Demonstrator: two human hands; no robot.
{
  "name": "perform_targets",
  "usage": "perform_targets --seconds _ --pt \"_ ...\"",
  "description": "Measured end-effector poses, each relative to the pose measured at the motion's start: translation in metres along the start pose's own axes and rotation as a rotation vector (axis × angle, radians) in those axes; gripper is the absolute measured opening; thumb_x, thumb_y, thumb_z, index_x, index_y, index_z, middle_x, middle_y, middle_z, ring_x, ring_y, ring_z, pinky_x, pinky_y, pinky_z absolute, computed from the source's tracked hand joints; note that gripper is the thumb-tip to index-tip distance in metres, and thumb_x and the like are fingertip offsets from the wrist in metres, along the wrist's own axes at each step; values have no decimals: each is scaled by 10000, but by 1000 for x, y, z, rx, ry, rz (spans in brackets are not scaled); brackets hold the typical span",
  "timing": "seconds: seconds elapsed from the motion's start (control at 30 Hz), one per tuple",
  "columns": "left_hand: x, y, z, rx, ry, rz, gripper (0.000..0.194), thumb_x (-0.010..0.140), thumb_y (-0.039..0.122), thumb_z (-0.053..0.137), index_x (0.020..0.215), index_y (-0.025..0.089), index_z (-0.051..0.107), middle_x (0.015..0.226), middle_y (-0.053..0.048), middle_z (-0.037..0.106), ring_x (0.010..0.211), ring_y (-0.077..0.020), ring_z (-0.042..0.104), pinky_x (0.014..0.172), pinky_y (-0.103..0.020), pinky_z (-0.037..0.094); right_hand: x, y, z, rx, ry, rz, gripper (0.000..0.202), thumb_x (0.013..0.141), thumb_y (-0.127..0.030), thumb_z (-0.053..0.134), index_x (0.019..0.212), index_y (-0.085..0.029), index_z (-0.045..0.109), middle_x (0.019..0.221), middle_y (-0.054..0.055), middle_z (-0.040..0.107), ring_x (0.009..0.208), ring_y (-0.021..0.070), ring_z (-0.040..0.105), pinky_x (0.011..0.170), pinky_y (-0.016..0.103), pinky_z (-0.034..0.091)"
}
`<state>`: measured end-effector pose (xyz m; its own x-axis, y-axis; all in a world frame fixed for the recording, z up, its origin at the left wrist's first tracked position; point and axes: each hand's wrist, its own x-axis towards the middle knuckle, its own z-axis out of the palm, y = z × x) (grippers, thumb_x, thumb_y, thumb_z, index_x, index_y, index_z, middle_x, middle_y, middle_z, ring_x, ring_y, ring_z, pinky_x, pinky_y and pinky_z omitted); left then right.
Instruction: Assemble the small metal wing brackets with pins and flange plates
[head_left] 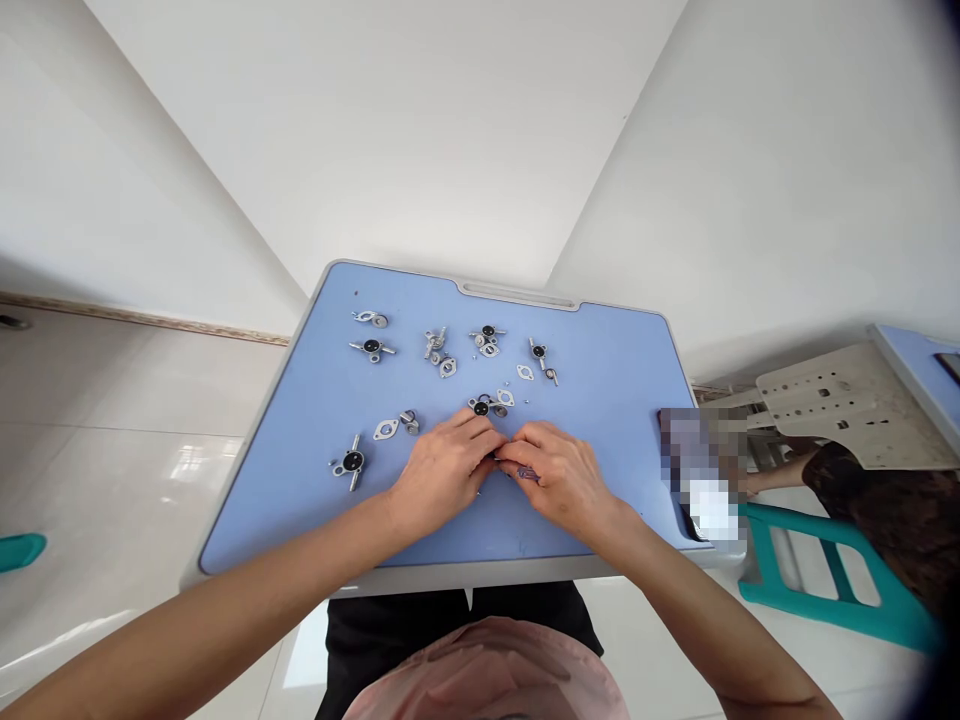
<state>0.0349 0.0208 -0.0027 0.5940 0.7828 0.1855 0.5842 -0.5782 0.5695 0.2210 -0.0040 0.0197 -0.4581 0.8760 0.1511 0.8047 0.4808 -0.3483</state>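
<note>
Bench [615, 380], one: blue top, pale rim. Hands, two: our left hand [444, 462] and right hand [556, 468], fingertips meeting above the bench's near half, both pinching a small part [493, 456], mostly hidden from us. Black-centred fitting [352, 461], metal, at lower left. Flat plate [379, 434], oval, nearby. Screw [526, 401], tiny, beyond our right hand.
</note>
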Motion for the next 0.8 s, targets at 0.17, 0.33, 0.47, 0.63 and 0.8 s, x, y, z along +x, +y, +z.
perform_targets --seconds 0.17,0.33,0.47,0.63,0.8 --pt "0 0 1 9 12 12 206 929 120 505 901 211 687 845 -15 660 837 -176 542 632 -272 415 -10 6 6 28 70 -83 287 872 -34 506 897 -249 694 828 3 639 780 126 545 532 226 321" --pt "1 -2 3 22 15 19 214 906 106 532 913 233 704 847 1 669 831 -168 555 589 -260 384 -24 18 11 129 178 -185 391 847 24 443 960 -251 698 1003 23 673 845 129 588 637 230 459" --pt "1 -1 0 24 -9 7 219 907 119 524 949 241 701 880 -5 671 864 -175 570 614 -261 413 -31 19 10 144 282 -90 340 894 -36 480 1061 -250 684 988 42 679 875 137 630 700 252 516" --pt "-1 4 -5 8 -35 18 230 847 177 640 1069 231 657 999 -22 672 983 -212 571 748 -312 474 -34 13 11 78 234 17 205 901 -161 583 1068 -219 687 976 58 681 867 159 647 685 256 516" --pt "-1 11 1 67 -4 23 186 849 277 685 1026 220 669 977 -36 674 960 -223 573 778 -348 470 -31 12 11 84 160 73 174 909 -193 582 1035 -233 696 860 31 688 788 160 618 670 266 479"
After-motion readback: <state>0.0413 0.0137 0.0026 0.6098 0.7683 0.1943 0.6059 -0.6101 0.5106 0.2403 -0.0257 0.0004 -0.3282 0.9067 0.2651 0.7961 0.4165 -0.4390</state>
